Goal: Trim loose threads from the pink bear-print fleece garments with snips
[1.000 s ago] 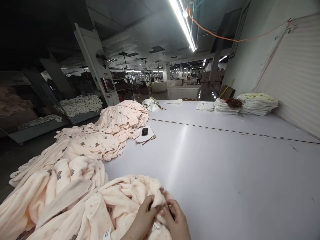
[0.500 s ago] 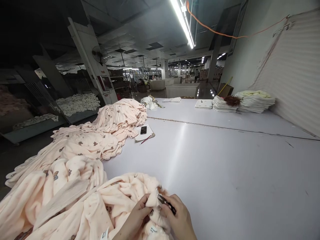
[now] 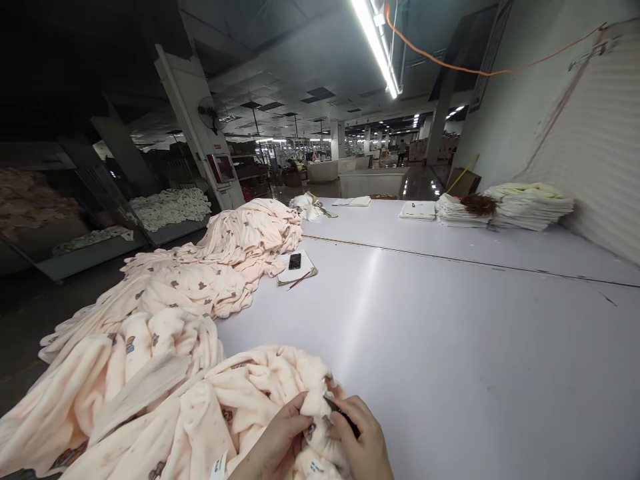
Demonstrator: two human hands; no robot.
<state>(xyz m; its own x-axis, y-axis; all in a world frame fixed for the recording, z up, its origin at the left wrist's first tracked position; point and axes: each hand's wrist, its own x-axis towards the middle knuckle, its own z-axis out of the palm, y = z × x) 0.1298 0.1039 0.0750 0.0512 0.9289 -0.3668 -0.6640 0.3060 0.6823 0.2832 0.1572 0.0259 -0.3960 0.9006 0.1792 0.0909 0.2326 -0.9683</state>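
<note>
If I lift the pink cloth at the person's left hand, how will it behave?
The pink cloth is probably floppy: it lies in soft folds and bunches at the left hand. It likely won't roll or slip much, as the surface looks fuzzy. It may drag: folds spread well beyond the hand, though where one piece ends isn't clear.

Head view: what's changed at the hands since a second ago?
The left hand and right hand have parted slightly, showing more pale pink, plush printed fabric between them. The slim dark handheld tool in the right hand, mostly hidden before, now shows clearly, tip toward the fabric. No visible release or new hold.

Unchanged: black rectangular phone on white paper sheets.
</note>
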